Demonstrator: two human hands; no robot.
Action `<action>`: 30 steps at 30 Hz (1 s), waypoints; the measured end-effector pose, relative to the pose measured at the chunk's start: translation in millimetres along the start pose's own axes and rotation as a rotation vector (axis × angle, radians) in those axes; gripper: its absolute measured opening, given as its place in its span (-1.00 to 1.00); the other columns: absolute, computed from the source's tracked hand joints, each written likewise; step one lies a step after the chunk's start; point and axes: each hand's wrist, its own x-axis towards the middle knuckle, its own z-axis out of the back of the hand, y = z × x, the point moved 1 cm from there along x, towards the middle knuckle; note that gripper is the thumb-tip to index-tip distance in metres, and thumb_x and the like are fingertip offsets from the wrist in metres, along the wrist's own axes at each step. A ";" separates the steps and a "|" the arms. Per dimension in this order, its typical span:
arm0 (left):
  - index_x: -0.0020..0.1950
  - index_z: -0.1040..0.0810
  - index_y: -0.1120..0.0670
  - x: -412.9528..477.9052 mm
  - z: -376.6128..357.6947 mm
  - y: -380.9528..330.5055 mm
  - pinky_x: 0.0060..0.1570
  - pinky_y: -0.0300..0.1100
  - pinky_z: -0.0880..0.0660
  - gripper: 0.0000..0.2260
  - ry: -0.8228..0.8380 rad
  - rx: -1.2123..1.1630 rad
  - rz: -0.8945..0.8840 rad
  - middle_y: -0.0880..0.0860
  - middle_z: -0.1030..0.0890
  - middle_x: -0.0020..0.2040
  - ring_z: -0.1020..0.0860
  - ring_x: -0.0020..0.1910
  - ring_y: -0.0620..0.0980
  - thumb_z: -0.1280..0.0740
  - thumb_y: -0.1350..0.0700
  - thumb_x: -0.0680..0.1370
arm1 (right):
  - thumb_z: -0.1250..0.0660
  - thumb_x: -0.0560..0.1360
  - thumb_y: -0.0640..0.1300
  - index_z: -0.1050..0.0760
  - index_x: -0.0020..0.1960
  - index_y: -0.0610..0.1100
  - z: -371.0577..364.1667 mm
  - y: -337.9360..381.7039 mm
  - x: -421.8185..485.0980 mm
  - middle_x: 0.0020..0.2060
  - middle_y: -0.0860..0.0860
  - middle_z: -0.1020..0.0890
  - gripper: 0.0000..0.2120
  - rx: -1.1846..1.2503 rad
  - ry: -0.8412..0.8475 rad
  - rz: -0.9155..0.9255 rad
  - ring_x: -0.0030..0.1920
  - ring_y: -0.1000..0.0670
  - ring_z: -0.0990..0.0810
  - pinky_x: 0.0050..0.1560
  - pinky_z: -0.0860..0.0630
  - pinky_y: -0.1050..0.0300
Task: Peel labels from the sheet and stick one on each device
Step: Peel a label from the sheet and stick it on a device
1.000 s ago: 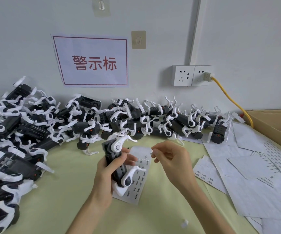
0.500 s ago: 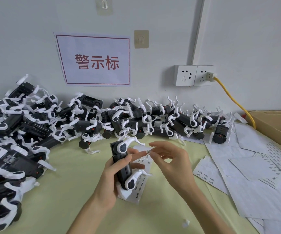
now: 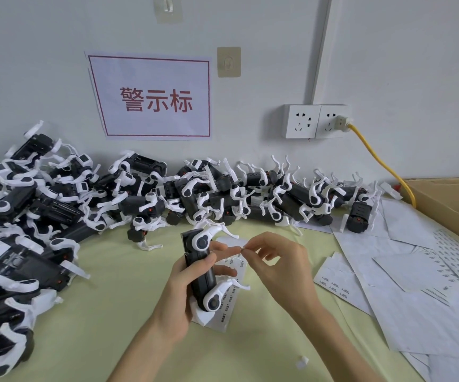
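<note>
The left hand (image 3: 180,293) has its grip closed around a black device (image 3: 199,271) with white clips, holding it upright over the label sheet (image 3: 229,296), with two fingers stretched across the sheet's top. Just right of the device's upper end, the right hand (image 3: 280,267) pinches a tiny label (image 3: 241,248) between thumb and forefinger. The sheet lies on the green table (image 3: 107,312). Beyond the device, a heap of devices (image 3: 140,199) runs along the wall; used sheets (image 3: 404,285) lie right of it.
</note>
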 end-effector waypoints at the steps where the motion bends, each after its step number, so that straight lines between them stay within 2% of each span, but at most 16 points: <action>1: 0.12 -0.63 0.09 0.2 -0.5 0.5 -0.02 -0.08 -0.61 -0.55 -0.011 0.010 0.008 0.14 -0.68 0.25 -0.67 -0.03 0.10 -0.51 -0.08 0.30 | -0.52 0.46 -0.21 -0.62 -0.19 0.10 -0.1 0.2 -0.4 -0.26 0.26 -0.66 -0.78 -0.011 0.001 0.002 -0.17 0.15 -0.62 -0.14 -0.43 0.44; 4: -0.06 -0.74 0.00 1.8 -2.4 2.9 -0.08 -0.14 -0.61 -0.77 -0.058 0.078 0.042 0.13 -0.72 0.14 -0.70 -0.04 0.07 -0.53 -0.07 0.36 | -0.51 0.48 -0.22 -0.62 -0.18 0.08 -0.9 1.2 -1.3 -0.26 0.24 -0.66 -0.80 -0.024 0.000 -0.009 -0.16 0.15 -0.61 -0.13 -0.44 0.44; 6: -0.17 -0.74 0.02 4.0 -1.9 7.0 -0.11 -0.13 -0.58 -0.79 -0.113 0.084 0.071 0.14 -0.73 -0.01 -0.70 -0.09 0.06 -0.60 -0.08 0.33 | -0.50 0.49 -0.22 -0.62 -0.18 0.06 0.0 2.8 -1.0 -0.26 0.20 -0.67 -0.80 0.030 -0.006 -0.044 -0.19 0.11 -0.62 -0.14 -0.47 0.40; 8: -0.29 -0.69 -0.01 4.8 -1.6 9.7 -0.12 -0.12 -0.53 -0.71 -0.145 0.039 0.081 0.07 -0.69 -0.15 -0.66 -0.20 0.01 -0.62 -0.19 0.26 | -0.49 0.50 -0.22 -0.65 -0.18 0.03 2.0 5.2 1.0 -0.25 0.16 -0.69 -0.83 0.142 0.033 -0.112 -0.24 0.09 -0.64 -0.15 -0.53 0.31; 10: -0.31 -0.68 -0.04 4.7 -2.8 13.1 -0.16 -0.16 -0.52 -0.65 -0.135 -0.049 0.084 0.00 -0.64 -0.23 -0.62 -0.27 -0.06 -0.47 -0.32 0.32 | -0.48 0.52 -0.19 -0.66 -0.18 -0.01 2.5 8.8 1.5 -0.26 0.10 -0.70 -0.87 0.268 0.118 -0.193 -0.27 0.05 -0.64 -0.19 -0.55 0.24; 13: -0.28 -0.71 -0.02 7.0 -3.2 20.6 -0.26 -0.18 -0.55 -0.50 -0.173 -0.165 0.102 0.01 -0.62 -0.26 -0.61 -0.31 -0.05 -0.29 -0.43 0.44 | -0.49 0.52 -0.16 -0.67 -0.18 -0.06 -1.8 14.0 -0.7 -0.29 -0.03 -0.68 -0.89 0.409 0.214 -0.288 -0.30 0.05 -0.59 -0.24 -0.46 0.26; 15: -0.23 -0.72 0.02 8.4 -4.0 25.1 -0.33 -0.18 -0.58 -0.42 -0.189 -0.181 0.107 0.05 -0.61 -0.25 -0.61 -0.33 -0.02 -0.22 -0.45 0.49 | -0.48 0.53 -0.17 -0.67 -0.19 -0.07 -5.5 16.1 -3.5 -0.32 -0.02 -0.65 -0.87 0.452 0.252 -0.324 -0.31 0.06 -0.55 -0.29 -0.43 0.32; 17: -0.08 -0.76 0.03 9.5 -4.3 29.0 -0.24 -0.15 -0.61 -0.36 -0.179 -0.136 0.114 0.07 -0.67 -0.14 -0.66 -0.22 0.01 -0.18 -0.48 0.47 | -0.46 0.55 -0.18 -0.66 -0.18 -0.10 -9.1 18.2 -6.6 -0.37 0.03 -0.63 -0.87 0.470 0.292 -0.345 -0.35 0.10 -0.53 -0.35 -0.39 0.38; 19: 0.16 -0.73 -0.01 10.8 -4.6 32.5 0.00 -0.10 -0.63 -0.30 -0.156 -0.072 0.107 0.08 -0.72 0.13 -0.70 0.07 0.03 -0.10 -0.51 0.49 | -0.44 0.56 -0.19 -0.65 -0.18 -0.13 -13.0 20.0 -9.7 -0.39 0.04 -0.64 -0.86 0.485 0.312 -0.362 -0.37 0.13 -0.53 -0.37 -0.38 0.40; 21: 0.25 -0.69 -0.06 10.6 -6.0 33.0 0.19 -0.03 -0.58 -0.29 -0.154 -0.047 0.099 0.10 -0.68 0.26 -0.65 0.26 0.06 -0.06 -0.52 0.49 | -0.45 0.56 -0.16 -0.66 -0.19 -0.11 -15.9 21.2 -11.3 -0.35 -0.03 -0.66 -0.86 0.489 0.296 -0.381 -0.32 0.09 -0.57 -0.30 -0.44 0.35; 25: 0.19 -0.72 -0.04 11.1 -6.3 34.1 0.36 0.14 -0.50 -0.26 -0.231 -0.051 0.088 0.17 -0.69 0.22 -0.64 0.26 0.15 -0.14 -0.55 0.39 | -0.47 0.55 -0.14 -0.67 -0.21 -0.08 -18.0 22.9 -12.9 -0.31 -0.04 -0.68 -0.85 0.515 0.263 -0.406 -0.26 0.06 -0.61 -0.21 -0.48 0.34; 30: 0.24 -0.69 0.01 8.4 -10.2 32.4 0.39 0.22 -0.46 -0.21 -0.233 0.003 0.079 0.19 -0.70 0.19 -0.66 0.23 0.18 -0.14 -0.54 0.36 | -0.48 0.54 -0.14 -0.66 -0.23 -0.06 -18.8 24.5 -14.2 -0.27 -0.05 -0.71 -0.83 0.510 0.223 -0.405 -0.26 0.08 -0.61 -0.22 -0.47 0.37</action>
